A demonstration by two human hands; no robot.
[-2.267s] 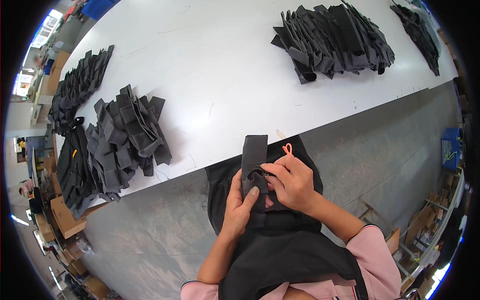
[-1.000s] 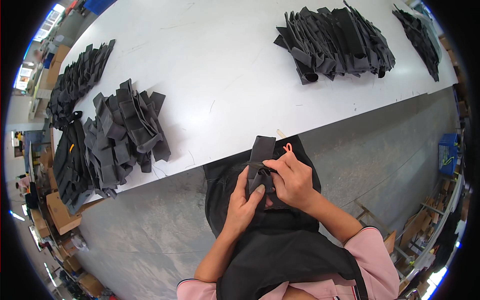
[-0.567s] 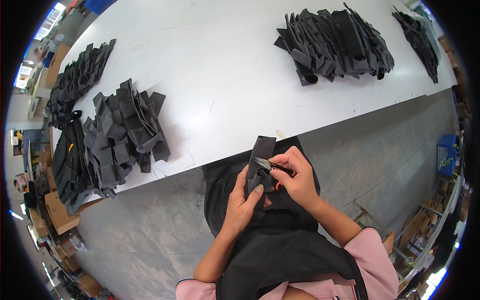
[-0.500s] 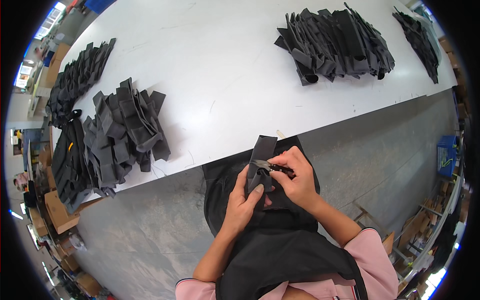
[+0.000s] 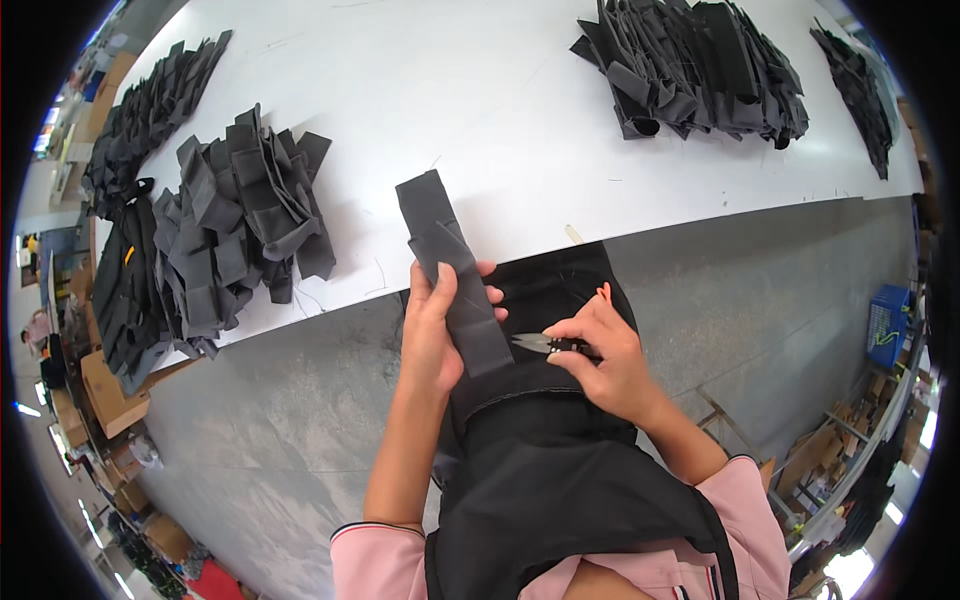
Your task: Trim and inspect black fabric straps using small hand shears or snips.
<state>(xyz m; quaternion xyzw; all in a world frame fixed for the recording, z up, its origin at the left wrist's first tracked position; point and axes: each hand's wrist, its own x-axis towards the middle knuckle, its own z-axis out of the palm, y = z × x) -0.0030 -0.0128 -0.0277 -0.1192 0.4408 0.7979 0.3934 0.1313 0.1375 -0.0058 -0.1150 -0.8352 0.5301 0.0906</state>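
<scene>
A dark grey fabric strip [image 5: 470, 300] with a folded loop is gripped by my left hand [image 5: 433, 318], thumb on top and fingertips showing past its right edge. The strip's far end reaches over the table's near edge, and its near end hangs above my black apron [image 5: 550, 480]. In my right hand [image 5: 607, 365] is a pair of thread snips [image 5: 548, 345], pinched between thumb and fingers. Their metal blades point left at the strip's near end, slightly apart from it. An orange bit [image 5: 604, 292] shows by my right fingers.
On the white table [image 5: 450, 100] lie piles of dark strips: a near-left pile [image 5: 240, 210], a far-left pile [image 5: 150, 110], a far-right pile [image 5: 700, 70] and a narrow bundle [image 5: 858, 95]. A cardboard box [image 5: 110, 390] stands left. A blue basket [image 5: 887, 325] is at right.
My left hand has moved left with the strip, which now stretches out toward the table. The snips in my right hand have come away from the strip's folded part. The view has shifted slightly.
</scene>
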